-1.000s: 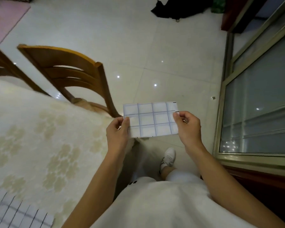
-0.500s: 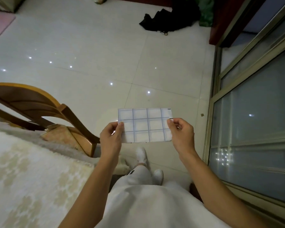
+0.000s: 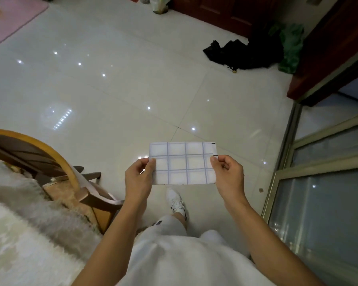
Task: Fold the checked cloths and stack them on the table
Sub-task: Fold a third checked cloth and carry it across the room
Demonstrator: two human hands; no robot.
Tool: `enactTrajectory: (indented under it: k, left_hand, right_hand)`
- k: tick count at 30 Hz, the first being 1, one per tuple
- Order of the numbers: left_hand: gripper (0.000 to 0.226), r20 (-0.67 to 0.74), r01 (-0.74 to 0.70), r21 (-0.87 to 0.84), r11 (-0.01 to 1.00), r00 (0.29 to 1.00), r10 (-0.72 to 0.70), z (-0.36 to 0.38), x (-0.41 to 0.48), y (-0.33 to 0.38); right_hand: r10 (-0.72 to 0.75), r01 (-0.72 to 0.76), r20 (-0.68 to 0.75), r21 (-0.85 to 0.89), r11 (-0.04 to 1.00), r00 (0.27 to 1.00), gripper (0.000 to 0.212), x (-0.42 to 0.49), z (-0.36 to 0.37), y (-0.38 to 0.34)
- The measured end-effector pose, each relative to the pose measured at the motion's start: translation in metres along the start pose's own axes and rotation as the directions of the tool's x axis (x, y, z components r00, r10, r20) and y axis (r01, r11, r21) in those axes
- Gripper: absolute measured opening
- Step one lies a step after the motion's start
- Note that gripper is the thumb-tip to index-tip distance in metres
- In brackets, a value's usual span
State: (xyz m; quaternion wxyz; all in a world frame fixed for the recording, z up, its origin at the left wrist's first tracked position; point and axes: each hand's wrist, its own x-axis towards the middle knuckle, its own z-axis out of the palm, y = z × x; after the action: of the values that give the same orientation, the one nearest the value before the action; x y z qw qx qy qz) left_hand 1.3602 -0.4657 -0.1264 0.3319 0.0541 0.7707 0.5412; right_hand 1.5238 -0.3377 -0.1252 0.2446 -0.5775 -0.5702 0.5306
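- I held the checked cloth (image 3: 182,163) pinched at both short ends. My left hand (image 3: 137,180) had its thumb over the front of the left edge and its fingers curled behind. My right hand (image 3: 228,178) nipped the right edge between thumb and forefinger, the other fingers tucked in.
- The cloth hung flat in the air in front of me, a small rectangle three rows of squares deep. It was above the tiled floor (image 3: 132,89) and my white shoe (image 3: 176,201), touching nothing but my hands.
- Over the last second neither my grip nor the cloth's shape had altered; what moved was my head.
- The view had swung off the table (image 3: 19,244). Its pale covering, which had filled the left side, now sat only in the lower-left corner beside the wooden chair (image 3: 50,153).
- The checked pile seen at the table's near edge a second earlier had dropped out of sight.
- I judged this cloth already folded small but not yet stacked (whether one more fold was due, I could not say).
- The table lay well apart to my left, so the next move would have been to carry the cloth back that way and find the pile again.
- The top right corner looked stepped, so with so light a pinch the layers might have slid out of square.
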Motion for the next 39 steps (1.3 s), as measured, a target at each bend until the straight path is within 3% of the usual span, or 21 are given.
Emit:
enactTrajectory:
  k: [18,31,39]
  left_hand:
    - [0.019,-0.315,0.089,-0.211,0.973,0.937,-0.154,-0.036,0.178,0.091]
    - [0.024,-0.549,0.088,-0.260,0.962,0.806,-0.222,-0.062,0.346,0.183]
    - [0.028,-0.656,0.057,-0.370,0.927,0.691,-0.305,-0.075,0.427,0.232]
  right_hand:
    - [-0.093,0.115,0.303,-0.057,0.992,0.948,0.013,0.172,0.174,-0.135]
    - [-0.141,0.233,0.572,-0.091,0.968,0.808,0.014,0.327,0.342,-0.248]
    - [-0.137,0.295,0.686,-0.118,0.948,0.714,0.016,0.392,0.435,-0.313]
